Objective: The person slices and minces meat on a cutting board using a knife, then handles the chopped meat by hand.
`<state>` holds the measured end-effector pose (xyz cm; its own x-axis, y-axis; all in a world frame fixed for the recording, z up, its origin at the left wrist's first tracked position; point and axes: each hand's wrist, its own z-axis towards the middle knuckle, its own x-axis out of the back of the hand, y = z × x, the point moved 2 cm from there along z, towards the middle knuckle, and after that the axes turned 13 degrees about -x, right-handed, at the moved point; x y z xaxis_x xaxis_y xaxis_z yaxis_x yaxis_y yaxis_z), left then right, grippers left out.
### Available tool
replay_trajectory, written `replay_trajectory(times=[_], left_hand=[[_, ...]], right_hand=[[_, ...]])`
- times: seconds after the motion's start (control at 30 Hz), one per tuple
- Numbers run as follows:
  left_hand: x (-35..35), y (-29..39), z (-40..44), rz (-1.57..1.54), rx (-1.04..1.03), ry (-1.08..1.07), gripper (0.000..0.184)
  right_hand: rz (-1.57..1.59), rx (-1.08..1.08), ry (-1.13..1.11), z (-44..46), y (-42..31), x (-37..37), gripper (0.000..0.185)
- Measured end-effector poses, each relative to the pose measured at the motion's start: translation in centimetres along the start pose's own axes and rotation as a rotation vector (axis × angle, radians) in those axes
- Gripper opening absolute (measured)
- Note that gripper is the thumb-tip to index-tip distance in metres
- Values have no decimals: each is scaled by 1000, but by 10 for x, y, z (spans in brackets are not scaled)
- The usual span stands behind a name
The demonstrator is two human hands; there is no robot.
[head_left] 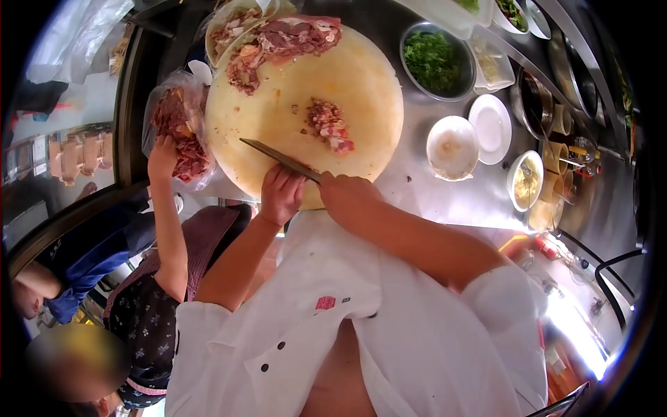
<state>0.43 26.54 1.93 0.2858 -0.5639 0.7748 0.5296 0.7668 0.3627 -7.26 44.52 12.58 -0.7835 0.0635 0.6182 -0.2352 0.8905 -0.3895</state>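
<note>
My right hand (347, 198) is closed round the handle of a knife (274, 154), whose blade is seen nearly edge-on, pointing left over the round cutting board (278, 118). At the blade's near side, my left hand (281, 194) has its fingers bent and pressed together against the metal; the fingertips are partly hidden. Beyond the knife lies a small pile of chopped meat (330, 125). A larger slab of raw meat (299, 36) rests at the board's far left edge, with cut pieces (244, 68) beside it.
At left, a co-worker's hand (163, 156) touches a plastic bag of meat (182, 125). A bowl of chopped greens (432, 61), a white bowl (453, 147), a white plate (490, 129) and a bowl of yellowish food (526, 181) stand on the steel counter (431, 201).
</note>
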Motion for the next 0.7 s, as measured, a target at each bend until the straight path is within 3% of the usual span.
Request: replay_trajectory(times=[0.13,0.23,0.57,0.7], left_hand=[[-4,-4,-8,-24,22,-21,23],[2,4,2,30,26,34,22],[0,8,-4,108,-19,112,27],[-6,2,-14,92,-14,56,21]], right_hand=[[-43,116,153,42,-9,-23,21],[-9,102,128,50,-6,-15,23],[-145,-128,-31,-60,9,18,15],[-158,-163,-15,-82,16,17,14]])
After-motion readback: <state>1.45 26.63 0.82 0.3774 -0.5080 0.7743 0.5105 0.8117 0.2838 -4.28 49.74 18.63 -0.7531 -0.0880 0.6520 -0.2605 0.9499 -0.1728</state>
